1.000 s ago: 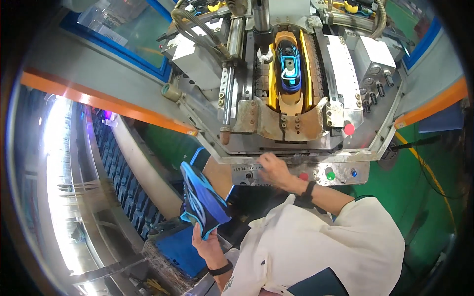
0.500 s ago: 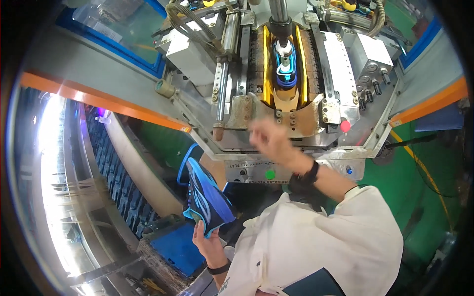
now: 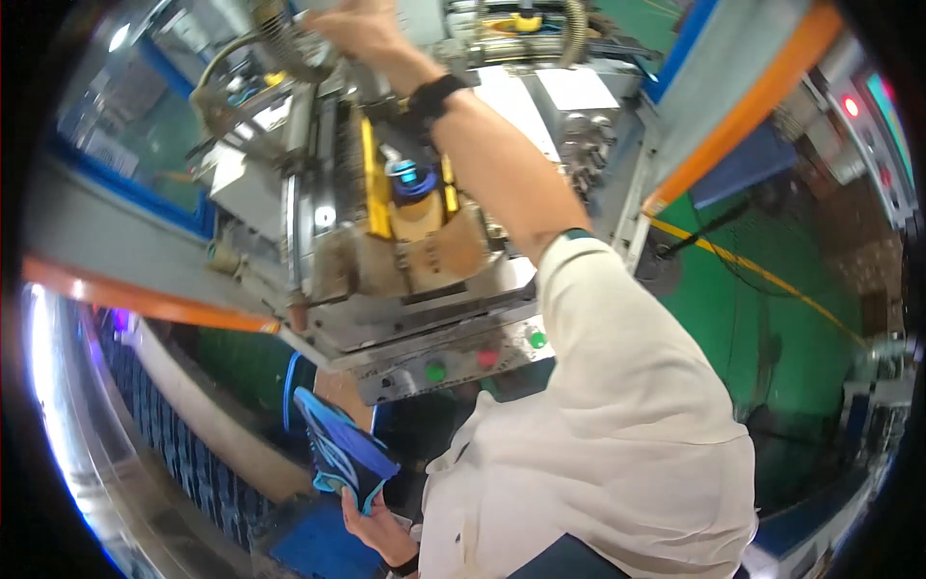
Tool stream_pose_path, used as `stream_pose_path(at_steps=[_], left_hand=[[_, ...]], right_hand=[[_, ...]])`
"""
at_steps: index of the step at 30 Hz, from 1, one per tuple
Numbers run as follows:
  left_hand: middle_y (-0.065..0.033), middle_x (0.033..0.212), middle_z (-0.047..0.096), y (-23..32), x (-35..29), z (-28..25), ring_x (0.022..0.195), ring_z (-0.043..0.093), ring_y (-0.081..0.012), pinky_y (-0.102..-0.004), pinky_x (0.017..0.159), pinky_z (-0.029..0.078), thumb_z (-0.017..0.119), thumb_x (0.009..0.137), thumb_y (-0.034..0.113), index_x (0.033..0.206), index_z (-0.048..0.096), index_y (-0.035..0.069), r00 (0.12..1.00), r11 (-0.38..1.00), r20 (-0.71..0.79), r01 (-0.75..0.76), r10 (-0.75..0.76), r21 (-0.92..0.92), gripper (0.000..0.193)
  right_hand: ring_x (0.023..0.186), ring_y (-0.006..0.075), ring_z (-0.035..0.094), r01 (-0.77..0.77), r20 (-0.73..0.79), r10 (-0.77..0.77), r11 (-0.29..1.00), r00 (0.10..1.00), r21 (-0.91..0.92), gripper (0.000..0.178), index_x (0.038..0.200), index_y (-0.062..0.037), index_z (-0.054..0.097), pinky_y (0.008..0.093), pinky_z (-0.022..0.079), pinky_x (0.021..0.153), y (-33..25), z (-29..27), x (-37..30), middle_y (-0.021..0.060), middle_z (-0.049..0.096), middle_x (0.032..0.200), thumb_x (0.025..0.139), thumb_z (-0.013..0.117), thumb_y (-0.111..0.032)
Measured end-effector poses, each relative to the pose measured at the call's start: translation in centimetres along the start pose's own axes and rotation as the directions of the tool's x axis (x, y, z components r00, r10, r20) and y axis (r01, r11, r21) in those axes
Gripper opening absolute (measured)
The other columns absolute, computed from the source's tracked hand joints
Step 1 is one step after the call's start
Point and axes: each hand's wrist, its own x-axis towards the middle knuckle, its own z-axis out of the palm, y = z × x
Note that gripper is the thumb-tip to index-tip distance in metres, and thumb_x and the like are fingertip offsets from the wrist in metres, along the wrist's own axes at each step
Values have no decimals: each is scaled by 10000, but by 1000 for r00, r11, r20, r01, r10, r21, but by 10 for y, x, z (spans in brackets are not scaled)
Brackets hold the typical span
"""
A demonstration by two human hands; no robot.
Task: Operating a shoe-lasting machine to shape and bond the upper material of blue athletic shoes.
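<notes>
Down at the lower left, my left hand (image 3: 381,536) grips a blue and black shoe upper (image 3: 349,449) by its turquoise-edged opening. The toe end points up toward the machine. My right arm stretches across the machine, and my right hand (image 3: 362,29) is at the top edge of the view, by the machine's upper parts and a ribbed hose. Its fingers are smeared and partly cut off, so their grip is unclear. Between yellow side pads (image 3: 376,183) in the machine sits another blue shoe upper (image 3: 417,185), partly hidden behind my forearm.
The machine's front panel (image 3: 405,381) carries green and red buttons. An orange-edged frame (image 3: 752,106) stands on the right, with a lit control screen (image 3: 887,121) beyond it. At the left runs a curved conveyor (image 3: 207,425). A blue surface (image 3: 318,540) lies below my left hand.
My right hand has gone from in front of the machine up to its top left. The view has turned, shifting the machine leftward. My left hand still holds the shoe upper.
</notes>
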Motion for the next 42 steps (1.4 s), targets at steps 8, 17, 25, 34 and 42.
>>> stream_pose_path(at_steps=[8, 17, 25, 34, 42], left_hand=[[-149, 1171, 568, -6, -30, 6, 1048, 579, -256, -381, 845, 529, 593, 920, 150, 1117, 617, -42, 937, 924, 69, -350, 343, 152, 276], [-113, 1036, 671, -2, -116, 12, 908, 660, -242, -370, 764, 560, 682, 840, 99, 1089, 631, -53, 871, 929, -387, 179, -303, -324, 296], [-126, 1003, 656, -38, -224, -49, 871, 659, -257, -403, 761, 581, 654, 840, 103, 1068, 642, -54, 705, 862, -632, -58, -322, -504, 277], [-202, 965, 620, -128, -327, -202, 813, 669, -318, -449, 668, 623, 709, 785, 91, 996, 563, -131, 150, 805, -917, -440, -369, -397, 339], [-168, 876, 628, -148, -377, -418, 740, 640, -280, -406, 592, 594, 739, 703, 50, 880, 606, -70, -115, 795, -927, -559, -357, -236, 251]], right_hand=[[963, 259, 623, 70, 145, 43, 720, 988, -690, 540, 1241, -1, 517, 347, 515, 787, -59, -8, -19, 161, 639, 1064, 768, 717, -167], [721, 191, 658, 350, 727, -600, 795, 334, 495, 254, 996, -296, 654, 318, 552, 578, -319, -7, -182, 28, 677, 908, 776, 672, -169], [704, 165, 624, 286, 564, -823, 558, 66, 779, 289, 1061, -393, 672, 257, 498, 574, -443, 71, -236, -58, 661, 996, 795, 709, -287], [562, 163, 583, 30, -54, -990, -50, 131, 998, 281, 927, -160, 727, 258, 494, 552, -546, 162, -345, 1, 669, 774, 794, 671, -401], [971, 308, 649, 420, 283, -953, 214, -110, 882, 483, 1230, -74, 596, 376, 526, 830, -601, 465, -443, 139, 652, 1120, 765, 635, 54]])
